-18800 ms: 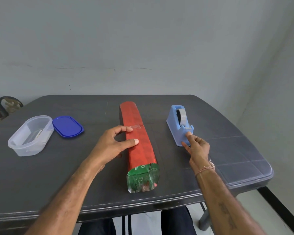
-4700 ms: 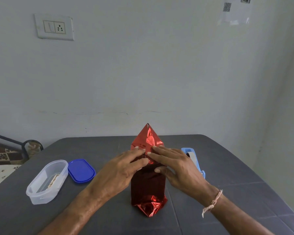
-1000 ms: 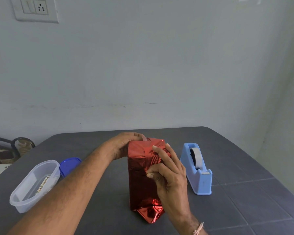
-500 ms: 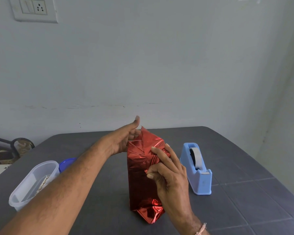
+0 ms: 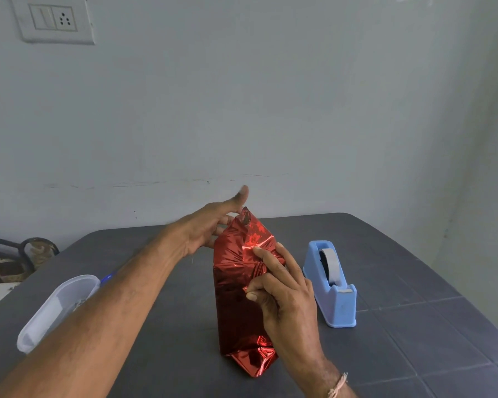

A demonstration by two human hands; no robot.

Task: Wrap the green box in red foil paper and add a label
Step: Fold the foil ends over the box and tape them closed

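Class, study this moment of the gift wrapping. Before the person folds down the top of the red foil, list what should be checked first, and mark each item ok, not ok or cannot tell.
1. Foil-wrapped box stands upright on the table: ok.
2. Right hand pinches the side folds near the top: ok.
3. Left hand is held open behind the top flap, placed to push it: ok.
4. Top flap lies flat: not ok, it points up.
5. Tape dispenser carries a roll and stands beside the right hand: ok.
6. Bottom end is taped: cannot tell, as the foil there is crumpled.
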